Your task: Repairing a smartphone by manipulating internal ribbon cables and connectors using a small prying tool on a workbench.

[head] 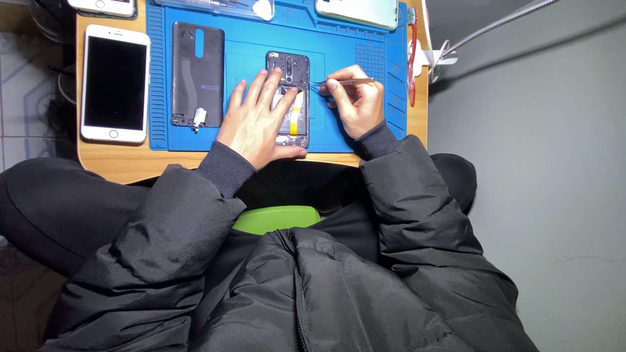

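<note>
Left hand [257, 120] lies flat, fingers spread, on opened phone [289, 98]; right hand [355, 101] pinches tweezers [342, 82]: advise firm bracing, light tip pressure.

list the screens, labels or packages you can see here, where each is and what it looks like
White phone: on the wooden desk, left of the blue mat; tall rectangle, dark blank screen, round button.
Second white phone: top left edge, mostly cut off.
Pale phone: top of the mat, light glossy face, partly cut off.
Opened phone: mat centre, under the left hand; insides showing, no screen visible.
No packages or readable labels.
</note>
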